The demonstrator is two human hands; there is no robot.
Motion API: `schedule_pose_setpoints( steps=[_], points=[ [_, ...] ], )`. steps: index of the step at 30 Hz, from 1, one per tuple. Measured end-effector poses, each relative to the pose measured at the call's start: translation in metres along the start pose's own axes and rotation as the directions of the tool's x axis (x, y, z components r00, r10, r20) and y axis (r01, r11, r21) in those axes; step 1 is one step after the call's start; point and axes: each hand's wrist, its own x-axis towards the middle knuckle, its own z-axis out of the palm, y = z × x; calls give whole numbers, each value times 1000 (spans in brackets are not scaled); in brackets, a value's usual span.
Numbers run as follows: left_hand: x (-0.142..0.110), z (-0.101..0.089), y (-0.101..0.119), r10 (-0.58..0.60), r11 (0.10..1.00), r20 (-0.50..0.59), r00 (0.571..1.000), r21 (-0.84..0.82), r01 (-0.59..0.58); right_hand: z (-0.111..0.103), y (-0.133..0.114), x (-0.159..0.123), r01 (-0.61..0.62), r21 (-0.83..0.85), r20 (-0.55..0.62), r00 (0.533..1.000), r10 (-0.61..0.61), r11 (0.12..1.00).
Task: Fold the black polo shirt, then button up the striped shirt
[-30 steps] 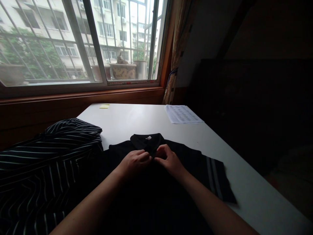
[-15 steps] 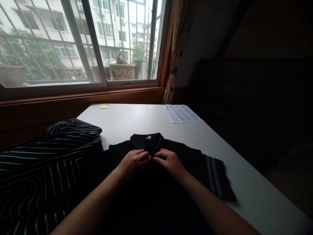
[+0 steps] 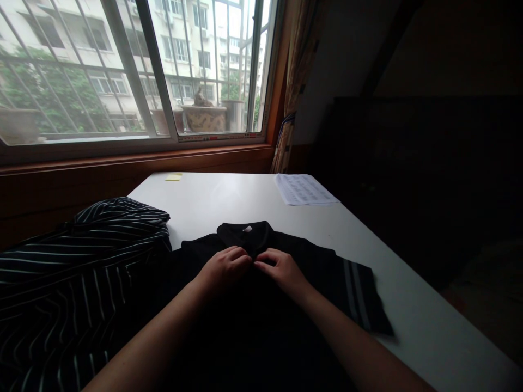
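A black collared shirt [image 3: 310, 256] lies spread on the white table, its collar toward the window and two grey stripes on the right sleeve. Just below the collar, my left hand [image 3: 226, 265] is closed on the shirt's front. Close beside it, my right hand [image 3: 281, 269] pinches the cloth with thumb and forefinger. The fingertips of both hands almost meet at the front opening. Whether a button is between them is too dark and small to make out. A small white label [image 3: 247, 229] shows inside the collar.
A heap of black cloth with white stripes [image 3: 81, 256] lies at the left, against the shirt. On the white table [image 3: 229, 196] are printed papers [image 3: 306, 189] at the far right and a yellow sticky note [image 3: 174, 177] at the far left. A barred window [image 3: 204, 71] stands behind.
Both hands stay at the shirt's front below the collar, with only a very slight shift of the fingers. The shirt and the other things have not visibly moved.
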Motion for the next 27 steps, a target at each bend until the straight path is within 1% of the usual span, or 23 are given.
schedule_pose_setpoints(
  steps=[3,6,9,14,16,18,22,24,27],
  points=[
    [0,3,0,-67,991,-39,997,-118,62,0,0,0,2,-3,3,1000,-2,1000],
    [0,5,2,-157,970,-59,986,-200,142,0,0,0,-1,-10,4,1000,1,1000],
    [0,4,4,-232,939,-60,971,-274,207,0,-1,0,-5,-15,1,1000,5,1000],
    [0,2,5,-321,863,-36,946,-423,276,1,0,-1,32,-38,2,999,-32,999],
    [1,2,5,-352,827,-13,936,-473,304,2,0,-1,43,-54,-1,999,-43,998],
    [3,1,5,-393,783,36,919,-511,355,2,-1,-1,51,-66,0,999,-52,996],
    [6,-2,6,-477,680,145,867,-564,469,2,-1,-2,58,-88,8,998,-57,994],
    [8,-3,7,-497,647,170,851,-580,494,3,-1,-2,63,-94,11,998,-62,994],
    [9,-4,9,-514,626,177,840,-591,508,3,0,-2,71,-103,14,997,-70,992]
  ],
)
